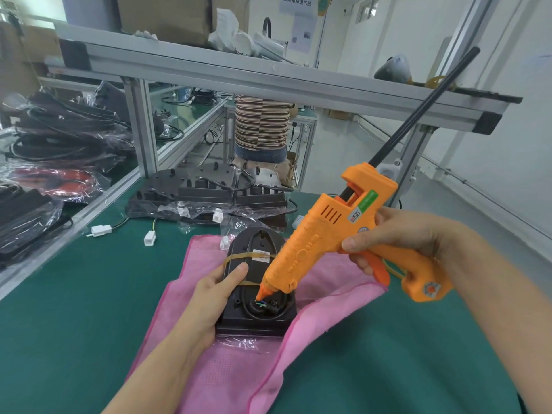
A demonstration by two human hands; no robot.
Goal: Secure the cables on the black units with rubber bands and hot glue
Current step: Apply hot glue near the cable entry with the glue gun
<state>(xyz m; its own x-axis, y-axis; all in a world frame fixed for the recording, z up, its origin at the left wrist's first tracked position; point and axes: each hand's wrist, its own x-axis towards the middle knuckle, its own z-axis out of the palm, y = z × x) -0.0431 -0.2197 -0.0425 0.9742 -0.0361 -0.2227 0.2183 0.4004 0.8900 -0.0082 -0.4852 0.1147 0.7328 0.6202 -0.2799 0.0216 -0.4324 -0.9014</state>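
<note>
A black unit (pixel 257 297), a moulded plastic housing with a rounded far end and a squared near end, lies on a pink waffle-textured cloth (pixel 239 369) spread over the green-matted bench (pixel 74 309). The left hand (pixel 213 297) clasps the unit's left edge, thumb laid across the top. Tan rubber bands (pixel 239 256) cross the housing around a small white label. At the near end a black cable (pixel 252 312) curls in a loop, with thin coloured wire ends showing in its middle. The right hand (pixel 397 240) grips an orange hot glue gun (pixel 331 234), fingers wrapped round the handle and trigger; its tapered nozzle points down and touches those wire ends. A long black glue stick (pixel 424 106) juts from the gun's back. Further along the bench sit more black units (pixel 209 192) in crinkled clear film, with white plastic connectors (pixel 101 230) on short leads lying nearby. Bundles of black cable in bags are heaped at the left.
</note>
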